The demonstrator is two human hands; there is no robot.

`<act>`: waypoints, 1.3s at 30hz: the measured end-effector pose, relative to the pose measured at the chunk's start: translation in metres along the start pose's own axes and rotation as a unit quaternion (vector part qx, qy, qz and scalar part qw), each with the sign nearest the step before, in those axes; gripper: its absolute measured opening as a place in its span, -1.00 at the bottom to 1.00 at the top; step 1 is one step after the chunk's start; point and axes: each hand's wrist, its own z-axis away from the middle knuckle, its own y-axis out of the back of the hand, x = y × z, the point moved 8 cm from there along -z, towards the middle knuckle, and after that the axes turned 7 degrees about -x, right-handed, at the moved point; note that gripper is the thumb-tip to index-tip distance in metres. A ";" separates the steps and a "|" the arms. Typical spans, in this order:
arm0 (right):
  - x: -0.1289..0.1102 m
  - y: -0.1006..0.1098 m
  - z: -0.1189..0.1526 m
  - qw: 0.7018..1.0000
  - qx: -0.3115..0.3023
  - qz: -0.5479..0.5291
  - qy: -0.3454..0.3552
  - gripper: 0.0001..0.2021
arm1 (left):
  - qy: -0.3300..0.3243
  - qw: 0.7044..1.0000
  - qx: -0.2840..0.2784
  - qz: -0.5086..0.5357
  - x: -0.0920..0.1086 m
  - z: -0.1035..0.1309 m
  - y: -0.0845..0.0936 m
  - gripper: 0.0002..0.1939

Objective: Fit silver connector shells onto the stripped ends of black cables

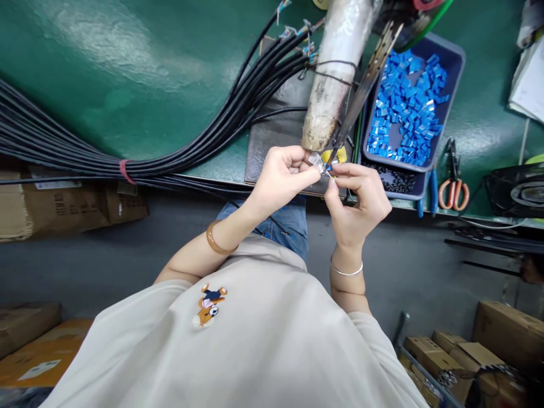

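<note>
My left hand (285, 174) is closed in a pinch around a small clear piece (315, 159) near the table's front edge. Close beside it, my right hand (357, 199) pinches thin wire ends (328, 172) between thumb and fingers. The two hands almost touch, just below a metal tool (357, 102) whose lower end reaches down to the fingertips. Something yellow (341, 154) shows behind the fingers. A white wrapped cylinder (329, 85) stands above the hands. Black cables (204, 144) run from the left, with stripped coloured ends at the top.
A grey bin (454, 73) of small blue parts (403, 102) stands right of the hands, above a tray of black parts (397, 180). Orange-handled pliers (454, 190) and blue handles (433, 190) lie at the table's front edge. Cardboard boxes (80, 212) are below.
</note>
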 end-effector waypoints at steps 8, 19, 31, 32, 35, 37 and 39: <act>0.001 -0.002 0.002 1.000 -0.016 0.011 0.001 -0.87 | 0.013 1.000 -0.002 -0.009 -0.002 0.002 0.001 -0.89; 0.000 0.000 0.002 0.999 -0.016 0.029 -0.006 -0.89 | 0.002 0.996 0.007 -0.083 0.000 0.006 -0.002 -0.85; -0.003 0.001 -0.001 0.999 -0.011 0.035 -0.007 -0.90 | 0.002 0.997 0.020 -0.076 0.003 0.007 -0.003 -0.85; -0.003 0.002 -0.001 0.999 -0.010 0.038 -0.004 -0.89 | 0.001 0.997 0.022 -0.075 0.003 0.007 -0.003 -0.85; -0.004 0.001 0.000 0.999 -0.015 0.046 0.003 -0.88 | 0.004 0.996 0.022 -0.083 0.002 0.007 -0.001 -0.84; -0.003 0.000 0.001 0.998 -0.025 0.050 0.006 -0.88 | 0.008 0.995 0.018 -0.096 0.001 0.007 -0.001 -0.83; -0.004 -0.001 0.002 0.998 -0.031 0.053 0.010 -0.89 | 0.010 0.994 0.012 -0.108 0.001 0.008 -0.001 -0.84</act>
